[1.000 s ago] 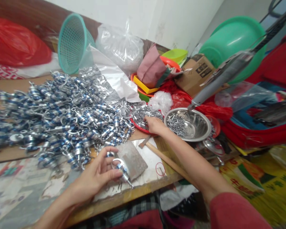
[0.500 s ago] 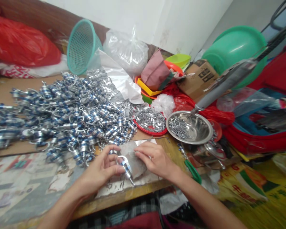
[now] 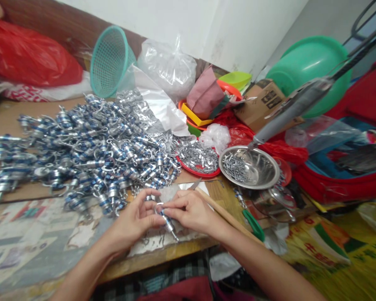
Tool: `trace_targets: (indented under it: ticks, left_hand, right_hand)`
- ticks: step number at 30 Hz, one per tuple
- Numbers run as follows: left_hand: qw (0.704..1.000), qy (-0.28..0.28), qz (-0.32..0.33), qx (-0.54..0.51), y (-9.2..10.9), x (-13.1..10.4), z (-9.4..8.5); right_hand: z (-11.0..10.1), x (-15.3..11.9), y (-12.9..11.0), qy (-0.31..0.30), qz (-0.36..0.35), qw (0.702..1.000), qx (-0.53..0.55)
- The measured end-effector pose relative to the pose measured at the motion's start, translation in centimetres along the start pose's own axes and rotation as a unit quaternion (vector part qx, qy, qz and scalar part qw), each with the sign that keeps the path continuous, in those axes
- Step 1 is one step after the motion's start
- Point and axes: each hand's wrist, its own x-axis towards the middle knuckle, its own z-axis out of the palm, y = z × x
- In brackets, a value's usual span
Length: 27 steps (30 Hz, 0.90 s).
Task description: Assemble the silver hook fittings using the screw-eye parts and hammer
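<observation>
My left hand (image 3: 144, 215) grips a small silver-and-blue metal fitting (image 3: 169, 225) between thumb and fingers. A curved pale piece stands at the fitting's upper end, and its narrow tip points down toward the table's front edge. From the other side my right hand (image 3: 191, 211) reaches in, thumb and fingers pinched together at the fitting's upper part. Whatever is between those fingertips is too small to make out. Beneath both hands lies a worn pale sheet (image 3: 150, 246). Left of them spreads a large heap of similar silver-and-blue fittings (image 3: 113, 159).
A red plate (image 3: 196, 172) of small metal pieces and a steel bowl (image 3: 263, 167) of pins stand beyond my right hand. A wooden handle (image 3: 228, 217) runs along my right forearm, near green-handled scissors (image 3: 253, 225). Behind are a teal basket (image 3: 109, 62) and a clear bag (image 3: 167, 67).
My right hand has moved left and down from the pale sheet to the fitting, uncovering the wooden handle. My left hand keeps its hold in nearly the same spot.
</observation>
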Motion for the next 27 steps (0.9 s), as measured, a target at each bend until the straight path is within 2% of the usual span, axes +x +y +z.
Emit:
trace_targets:
  ticks: [5,10,13,15,16,18,20,21,24,27]
  left_hand:
    - [1.000,0.007,0.001,-0.001,-0.1,0.2,0.1]
    - [1.000,-0.006,-0.006,0.010,0.0,0.3,0.1]
    - [1.000,0.000,-0.011,0.013,0.1,0.1,0.1]
    - [1.000,0.005,-0.009,0.011,0.1,0.0,0.1]
    - [1.000,0.007,-0.007,0.010,0.0,0.0,0.0]
    - [1.000,0.006,-0.003,0.010,-0.1,0.0,0.0]
    - [1.000,0.007,-0.005,0.014,-0.2,0.2,-0.1]
    - [1.000,0.007,-0.007,0.016,-0.2,0.2,-0.1]
    - [1.000,0.011,-0.011,0.019,-0.2,0.3,-0.1]
    - [0.999,0.020,-0.014,0.023,0.0,0.3,0.1]
  right_hand:
    - [0.6,-0.2,0.3,0.031,0.030,0.998,0.053]
    - [0.8,-0.4,-0.3,0.069,0.015,0.997,0.030]
    - [-0.5,-1.8,0.8,0.157,0.011,0.987,0.027]
    - [-1.9,-3.5,2.7,0.216,0.056,0.973,-0.054]
    - [-2.5,-4.4,3.9,0.211,0.093,0.966,-0.117]
    - [-3.5,-6.0,6.0,0.134,0.158,0.957,-0.203]
    - [-4.0,-7.2,7.1,0.064,0.191,0.952,-0.231]
    - [-4.2,-7.5,7.1,0.056,0.193,0.953,-0.229]
    - [-4.4,-7.8,4.7,0.109,0.134,0.966,-0.190]
    - [-4.5,-7.8,1.0,0.154,0.000,0.979,-0.133]
